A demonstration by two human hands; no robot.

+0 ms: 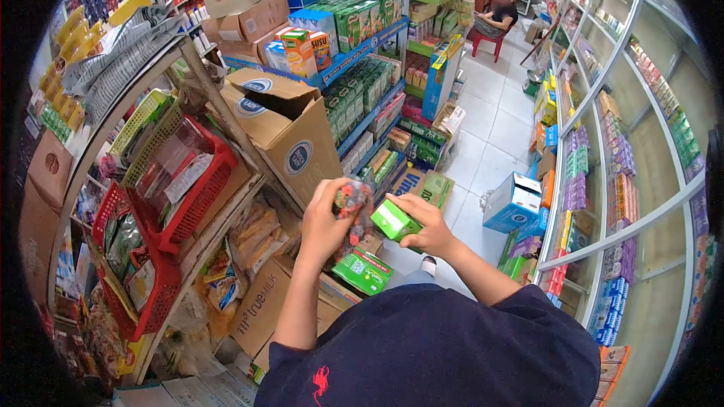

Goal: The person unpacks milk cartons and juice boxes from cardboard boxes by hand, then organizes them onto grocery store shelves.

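The right hand (pixel 434 227) closes around a small green carton (pixel 394 221), which sticks out past the fingers toward the left hand (pixel 323 224). Its long axis slants up and leftward. It is bright green with a pale edge. The left hand grips a dark, mottled packet (pixel 353 205), above floor boxes (pixel 363 271).

Red baskets (pixel 197 197) sit beside an open cardboard box (pixel 296 152), a blue carton (pixel 511 202) opposite.
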